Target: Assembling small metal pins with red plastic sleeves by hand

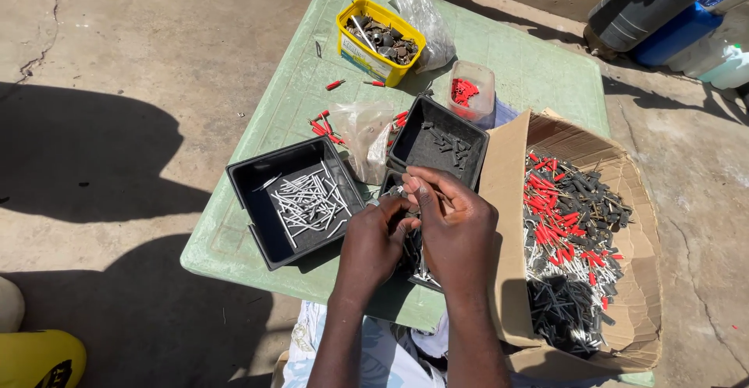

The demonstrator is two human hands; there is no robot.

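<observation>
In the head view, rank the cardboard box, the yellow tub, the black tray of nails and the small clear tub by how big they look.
1. cardboard box
2. black tray of nails
3. yellow tub
4. small clear tub

The two tubs sit farther off, so their true sizes are unsure.

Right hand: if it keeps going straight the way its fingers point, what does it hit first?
The right hand points up and left in the head view. First in that line is probably the black tray holding a few dark pieces, just beyond the fingertips. Depth is unclear; it could pass above the rim.
</observation>
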